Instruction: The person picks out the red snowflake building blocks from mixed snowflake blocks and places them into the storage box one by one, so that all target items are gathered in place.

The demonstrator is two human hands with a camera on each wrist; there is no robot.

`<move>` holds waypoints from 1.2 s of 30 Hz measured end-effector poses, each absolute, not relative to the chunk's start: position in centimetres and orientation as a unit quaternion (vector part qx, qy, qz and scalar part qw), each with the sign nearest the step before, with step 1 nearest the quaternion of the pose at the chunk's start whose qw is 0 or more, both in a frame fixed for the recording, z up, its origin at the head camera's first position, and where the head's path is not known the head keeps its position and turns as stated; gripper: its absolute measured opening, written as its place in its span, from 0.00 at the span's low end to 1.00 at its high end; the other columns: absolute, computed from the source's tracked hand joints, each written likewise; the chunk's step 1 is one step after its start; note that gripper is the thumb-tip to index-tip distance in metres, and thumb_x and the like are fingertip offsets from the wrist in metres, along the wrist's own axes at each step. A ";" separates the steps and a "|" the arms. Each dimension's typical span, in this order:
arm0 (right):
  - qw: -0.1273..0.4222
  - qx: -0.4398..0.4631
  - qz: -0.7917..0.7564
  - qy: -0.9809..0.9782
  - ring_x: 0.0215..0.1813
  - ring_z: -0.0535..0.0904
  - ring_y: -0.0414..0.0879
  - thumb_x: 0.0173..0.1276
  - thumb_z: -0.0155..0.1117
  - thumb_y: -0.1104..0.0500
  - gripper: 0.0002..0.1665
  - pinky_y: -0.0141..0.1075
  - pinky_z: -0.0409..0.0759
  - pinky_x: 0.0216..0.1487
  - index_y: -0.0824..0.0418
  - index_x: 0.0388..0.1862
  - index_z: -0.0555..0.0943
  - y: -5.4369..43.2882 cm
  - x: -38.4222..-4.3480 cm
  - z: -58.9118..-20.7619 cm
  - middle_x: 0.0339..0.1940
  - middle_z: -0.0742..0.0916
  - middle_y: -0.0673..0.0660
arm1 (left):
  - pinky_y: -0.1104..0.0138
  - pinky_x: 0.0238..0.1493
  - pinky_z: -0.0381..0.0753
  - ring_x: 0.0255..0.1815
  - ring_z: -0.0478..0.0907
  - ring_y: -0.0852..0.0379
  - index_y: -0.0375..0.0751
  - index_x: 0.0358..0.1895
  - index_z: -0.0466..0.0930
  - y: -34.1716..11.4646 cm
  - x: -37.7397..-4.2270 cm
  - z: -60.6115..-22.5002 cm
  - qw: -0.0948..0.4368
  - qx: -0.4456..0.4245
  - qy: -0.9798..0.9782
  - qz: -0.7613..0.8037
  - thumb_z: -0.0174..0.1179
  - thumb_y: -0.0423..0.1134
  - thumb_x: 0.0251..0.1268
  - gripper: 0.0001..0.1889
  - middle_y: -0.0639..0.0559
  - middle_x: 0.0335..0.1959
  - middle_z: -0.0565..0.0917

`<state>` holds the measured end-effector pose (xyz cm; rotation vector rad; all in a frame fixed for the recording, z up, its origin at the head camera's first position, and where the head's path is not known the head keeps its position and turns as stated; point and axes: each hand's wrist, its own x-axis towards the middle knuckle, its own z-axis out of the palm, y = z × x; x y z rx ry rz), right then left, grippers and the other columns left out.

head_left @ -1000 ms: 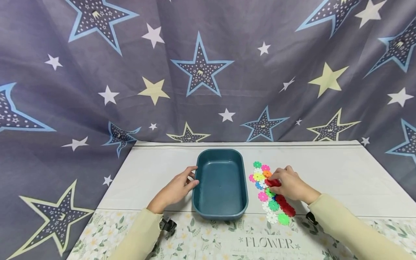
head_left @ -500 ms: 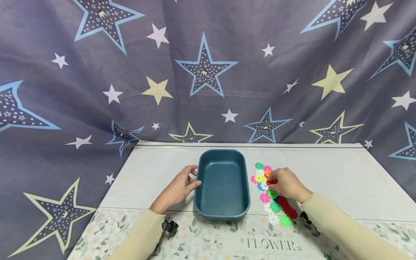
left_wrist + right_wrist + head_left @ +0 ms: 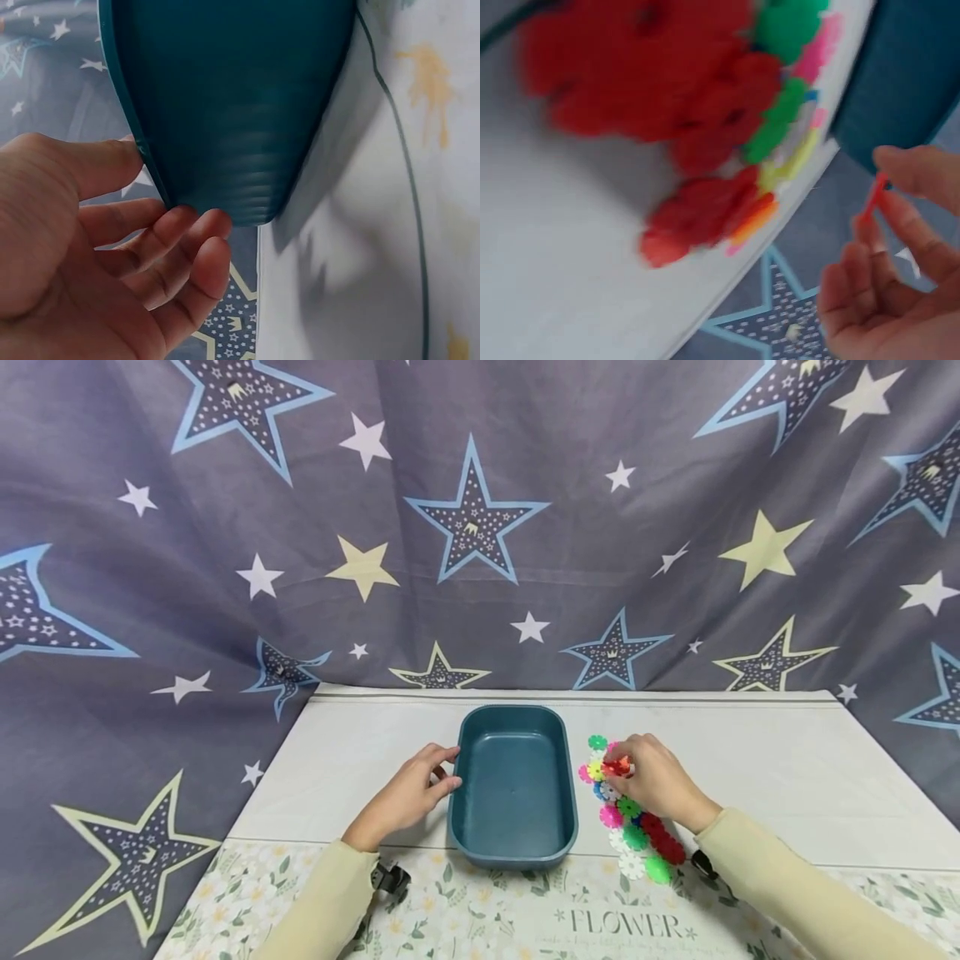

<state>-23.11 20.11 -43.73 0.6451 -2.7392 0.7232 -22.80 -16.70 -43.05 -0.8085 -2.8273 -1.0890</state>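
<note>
A dark teal rectangular tray [image 3: 513, 852] stands empty on the white table. My left hand [image 3: 411, 793] rests against its left wall with relaxed fingers [image 3: 187, 247] touching the rim [image 3: 124, 112]. To the right of the tray lies a cluster of coloured flower-shaped plastic discs [image 3: 633, 839]. My right hand [image 3: 651, 777] is raised just over the far part of the cluster and pinches a red disc [image 3: 617, 767] between thumb and fingers [image 3: 911, 169]; the thin red disc [image 3: 871, 199] shows edge-on in the right wrist view.
A star-patterned grey cloth [image 3: 465, 527] hangs behind the table and drapes down its left side. A floral mat printed FLOWER [image 3: 622, 925] covers the near edge. Red and green discs [image 3: 690, 112] lie blurred on the table in the right wrist view.
My right hand has lifted a red disc from the cluster and moved it up and slightly left, toward the tray. The left hand stays against the tray.
</note>
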 end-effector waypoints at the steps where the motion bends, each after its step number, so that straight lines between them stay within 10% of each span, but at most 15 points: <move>1: 0.127 0.230 0.254 -0.931 0.37 0.73 0.49 0.48 0.78 0.63 0.13 0.42 0.76 0.37 0.60 0.34 0.86 19.7 -23.1 -43.4 0.33 0.83 0.52 | 0.66 0.35 0.76 0.40 0.76 0.56 0.29 0.64 0.68 -16.7 -22.8 -43.0 0.003 -0.259 -0.902 -0.346 0.58 0.35 0.67 0.25 0.42 0.51 0.75; 11: 0.157 0.308 0.295 -0.891 0.38 0.73 0.47 0.50 0.79 0.59 0.13 0.39 0.73 0.37 0.54 0.35 0.87 15.1 -24.0 -41.5 0.34 0.82 0.46 | 0.67 0.34 0.75 0.38 0.75 0.58 0.28 0.64 0.68 -16.8 -22.6 -42.9 0.007 -0.257 -0.905 -0.338 0.58 0.34 0.67 0.24 0.46 0.49 0.75; 36: 0.019 0.346 0.215 -0.913 0.41 0.73 0.45 0.52 0.77 0.58 0.09 0.41 0.74 0.43 0.54 0.34 0.88 7.8 -29.2 -43.3 0.35 0.83 0.48 | 0.68 0.34 0.75 0.38 0.76 0.59 0.28 0.65 0.67 -16.6 -22.5 -43.0 0.012 -0.259 -0.907 -0.333 0.58 0.35 0.68 0.25 0.45 0.48 0.75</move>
